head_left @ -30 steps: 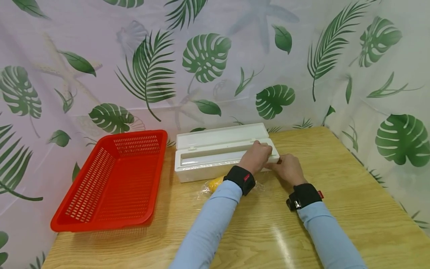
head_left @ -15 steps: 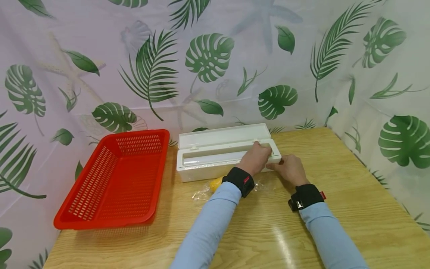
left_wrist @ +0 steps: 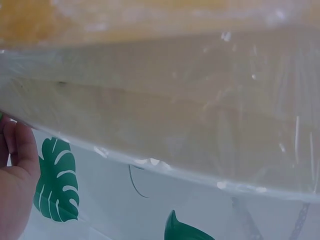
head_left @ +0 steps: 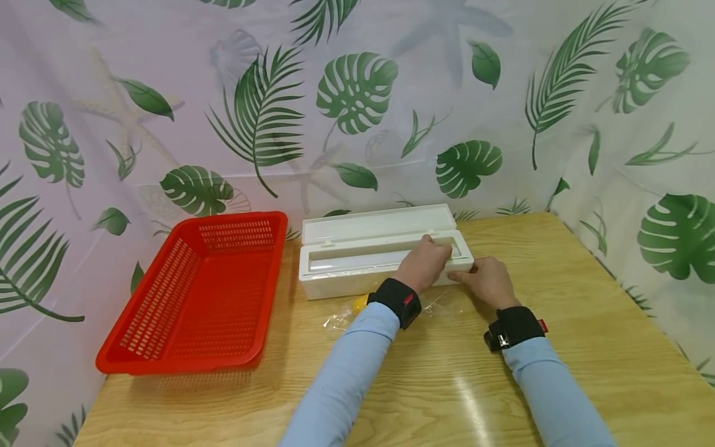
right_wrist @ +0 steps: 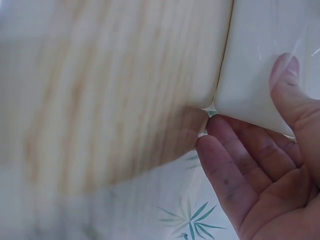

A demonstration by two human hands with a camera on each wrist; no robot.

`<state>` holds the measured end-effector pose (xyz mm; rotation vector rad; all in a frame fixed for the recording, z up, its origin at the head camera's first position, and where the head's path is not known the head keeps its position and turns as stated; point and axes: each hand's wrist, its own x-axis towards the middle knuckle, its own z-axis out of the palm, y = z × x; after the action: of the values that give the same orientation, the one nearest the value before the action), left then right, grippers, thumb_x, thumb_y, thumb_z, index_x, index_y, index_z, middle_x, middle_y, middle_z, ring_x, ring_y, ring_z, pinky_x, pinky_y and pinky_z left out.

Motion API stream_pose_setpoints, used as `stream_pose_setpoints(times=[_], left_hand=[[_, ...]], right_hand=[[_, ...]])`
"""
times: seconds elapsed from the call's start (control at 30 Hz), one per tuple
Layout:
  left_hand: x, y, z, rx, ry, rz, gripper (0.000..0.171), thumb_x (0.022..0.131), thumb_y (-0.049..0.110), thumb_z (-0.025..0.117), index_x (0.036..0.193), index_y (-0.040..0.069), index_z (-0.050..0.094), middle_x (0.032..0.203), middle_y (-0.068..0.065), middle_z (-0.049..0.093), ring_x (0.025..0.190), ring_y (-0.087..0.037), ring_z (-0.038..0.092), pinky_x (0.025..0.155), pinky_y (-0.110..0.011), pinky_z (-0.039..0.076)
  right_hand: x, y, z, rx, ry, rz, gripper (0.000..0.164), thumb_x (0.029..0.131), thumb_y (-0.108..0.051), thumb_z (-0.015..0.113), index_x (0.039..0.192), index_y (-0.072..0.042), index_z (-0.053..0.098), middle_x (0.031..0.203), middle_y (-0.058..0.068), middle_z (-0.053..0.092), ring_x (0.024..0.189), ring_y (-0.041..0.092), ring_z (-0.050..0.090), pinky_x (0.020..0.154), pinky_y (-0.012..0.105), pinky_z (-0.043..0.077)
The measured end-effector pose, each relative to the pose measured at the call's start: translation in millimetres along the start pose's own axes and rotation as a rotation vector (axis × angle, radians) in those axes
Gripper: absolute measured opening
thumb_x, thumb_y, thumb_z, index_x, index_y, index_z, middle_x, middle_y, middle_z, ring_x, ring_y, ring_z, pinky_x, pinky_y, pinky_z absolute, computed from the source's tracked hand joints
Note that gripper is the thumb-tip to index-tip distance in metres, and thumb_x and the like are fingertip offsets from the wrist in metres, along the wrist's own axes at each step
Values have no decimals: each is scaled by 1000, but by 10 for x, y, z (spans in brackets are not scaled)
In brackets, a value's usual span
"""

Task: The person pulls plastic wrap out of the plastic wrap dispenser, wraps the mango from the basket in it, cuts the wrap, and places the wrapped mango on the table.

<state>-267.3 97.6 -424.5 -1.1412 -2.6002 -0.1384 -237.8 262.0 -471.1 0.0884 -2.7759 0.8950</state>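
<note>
A long white cling film dispenser (head_left: 341, 285) stands on the table with its lid (head_left: 380, 225) tipped back and a pale roll (head_left: 357, 261) inside. My left hand (head_left: 422, 264) reaches over its front rim near the right end, fingers curled at the edge; its fingertips are hidden in the head view. At the right end my right hand (head_left: 487, 280) grips the dispenser's corner, thumb on the front face and fingers behind and below, as the right wrist view shows. Clear film (head_left: 337, 320) lies in front of the dispenser, around a yellow object (head_left: 360, 303) mostly covered by my left forearm.
A red plastic basket (head_left: 218, 366) with slotted sides sits to the left of the dispenser. The wooden table (head_left: 441, 385) backs onto a leaf-patterned cloth (head_left: 408, 161) that hangs behind it and at both sides.
The head view has turned slightly left, so the scene sits further right in it. My left hand has slid a little left along the dispenser's rim; my right hand still holds its end.
</note>
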Motion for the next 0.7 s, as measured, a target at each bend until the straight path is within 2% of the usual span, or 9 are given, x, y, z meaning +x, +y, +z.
stream_pose_setpoints(times=[0.3, 0.7], left_hand=[[-41, -44, -17, 72, 15, 43, 5, 88, 9, 58, 86, 11, 62, 77, 3, 68, 77, -18, 54, 67, -23, 51], [-94, -99, -25, 75, 60, 77, 5, 89, 11, 59, 86, 11, 63, 76, 5, 69, 71, -14, 53, 68, -22, 47]], right_hand=[[-7, -2, 18, 14, 5, -5, 36, 76, -33, 73, 71, 0, 61, 53, 1, 41, 49, 17, 39, 43, 29, 24], [-10, -7, -16, 20, -5, 4, 36, 77, -31, 73, 80, 3, 65, 58, 5, 50, 54, 20, 42, 45, 30, 28]])
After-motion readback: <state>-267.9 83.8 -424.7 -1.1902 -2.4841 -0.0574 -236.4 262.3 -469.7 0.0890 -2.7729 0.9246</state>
